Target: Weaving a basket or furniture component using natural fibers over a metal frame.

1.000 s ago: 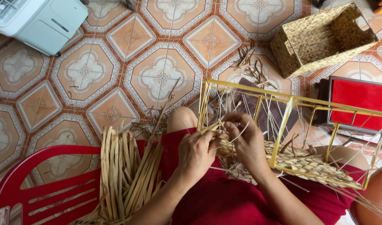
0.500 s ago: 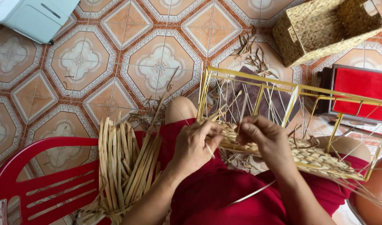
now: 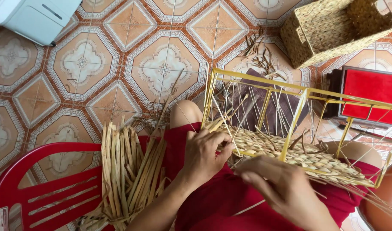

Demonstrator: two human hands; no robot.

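A yellow wire frame (image 3: pixel 295 119) rests on my lap over a red garment (image 3: pixel 221 201), with a partly woven straw panel (image 3: pixel 290 154) along its near side. My left hand (image 3: pixel 204 156) grips straw strands at the panel's left end, fingers curled on them. My right hand (image 3: pixel 279 188) is lower, in front of the panel, pinching a thin straw strand (image 3: pixel 249 208) that trails down to the left. A bundle of dried straw strips (image 3: pixel 129 171) lies on a red plastic chair (image 3: pixel 42 188) to my left.
A finished woven basket (image 3: pixel 332 28) stands on the tiled floor (image 3: pixel 119 64) at the upper right. A red-topped box (image 3: pixel 371 92) sits right of the frame. A white appliance (image 3: pixel 33 17) is at the upper left. Loose straw scraps (image 3: pixel 258 53) lie near the basket.
My right hand has drawn away from the panel, down and toward me, pulling a strand. My left hand stays at the panel's left end. The view has shifted slightly.
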